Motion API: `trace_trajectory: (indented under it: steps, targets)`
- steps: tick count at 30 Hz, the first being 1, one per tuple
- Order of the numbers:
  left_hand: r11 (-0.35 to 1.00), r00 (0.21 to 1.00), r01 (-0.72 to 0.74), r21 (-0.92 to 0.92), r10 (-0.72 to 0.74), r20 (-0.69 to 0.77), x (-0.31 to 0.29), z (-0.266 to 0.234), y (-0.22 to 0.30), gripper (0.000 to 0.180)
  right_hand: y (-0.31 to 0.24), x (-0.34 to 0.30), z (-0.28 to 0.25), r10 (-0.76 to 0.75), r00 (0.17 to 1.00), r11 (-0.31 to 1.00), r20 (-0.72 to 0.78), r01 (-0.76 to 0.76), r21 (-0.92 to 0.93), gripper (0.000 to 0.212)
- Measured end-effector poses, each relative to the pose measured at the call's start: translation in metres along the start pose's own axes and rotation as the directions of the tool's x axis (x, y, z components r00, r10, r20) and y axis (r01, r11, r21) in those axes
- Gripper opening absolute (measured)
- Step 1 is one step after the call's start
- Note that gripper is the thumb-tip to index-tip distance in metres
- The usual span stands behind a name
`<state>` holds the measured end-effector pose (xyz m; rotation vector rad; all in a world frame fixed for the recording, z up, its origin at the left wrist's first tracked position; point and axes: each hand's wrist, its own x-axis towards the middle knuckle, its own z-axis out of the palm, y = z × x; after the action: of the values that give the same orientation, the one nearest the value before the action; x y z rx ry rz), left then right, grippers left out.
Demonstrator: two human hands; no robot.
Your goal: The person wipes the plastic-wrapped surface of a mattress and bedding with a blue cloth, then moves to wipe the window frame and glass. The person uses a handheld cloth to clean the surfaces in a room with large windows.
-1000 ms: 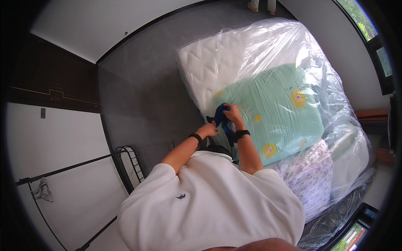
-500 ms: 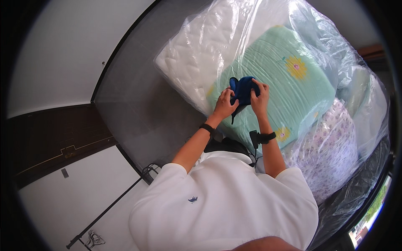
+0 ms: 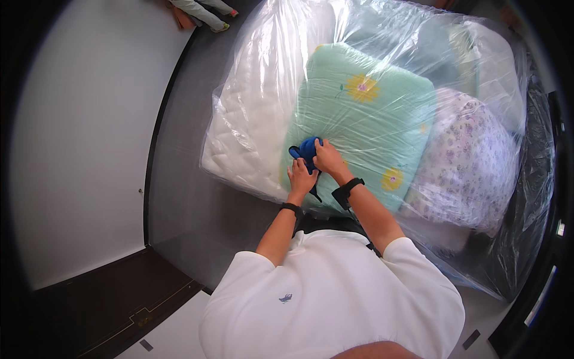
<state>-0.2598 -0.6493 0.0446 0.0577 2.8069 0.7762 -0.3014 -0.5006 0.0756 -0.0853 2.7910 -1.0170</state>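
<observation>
Both forearms reach forward from the lower middle of the view, elbows bent, wrists close together over the near edge of the clear bag [image 3: 371,72]. Each wrist carries a dark band.

Left hand [image 3: 301,178]: palm down, fingers curled, closed on the lower left side of the blue object [image 3: 307,148]. Right hand [image 3: 327,160]: fingers bent over the object's right side, thumb side toward the left hand; the grip is closed on it. The two hands touch or nearly touch.

Blue object: sits on the plastic above the near left corner of the green pillow [image 3: 365,119], between the two hands. A thin dark strap hangs from it toward the body.

Hard to make out: the hands cover most of the object, so I cannot tell its kind or shape. Plastic glare blurs the white mattress [image 3: 257,119] and the floral pillow [image 3: 472,155]. The bag's far corner is cut off at the rim. The person's shirt [image 3: 335,299] hides the floor below the hands.
</observation>
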Motion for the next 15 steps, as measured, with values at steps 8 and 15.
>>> trace_trajectory:
  steps: [8, 15]
  targets:
    - [0.996, 0.993, 0.049, -0.079, -0.040, 0.108, -0.020, -0.002, -0.082, 0.056, -0.018, -0.064, 0.053, 0.015, 0.986, 1.000, 0.166, -0.011, -0.026, 0.055]
    - [0.995, 0.990, -0.021, -0.093, 0.034, 0.140, 0.014, -0.010, -0.054, 0.033, -0.040, -0.088, -0.008, -0.134, 0.991, 0.964, -0.001, 0.130, -0.234, 0.038]
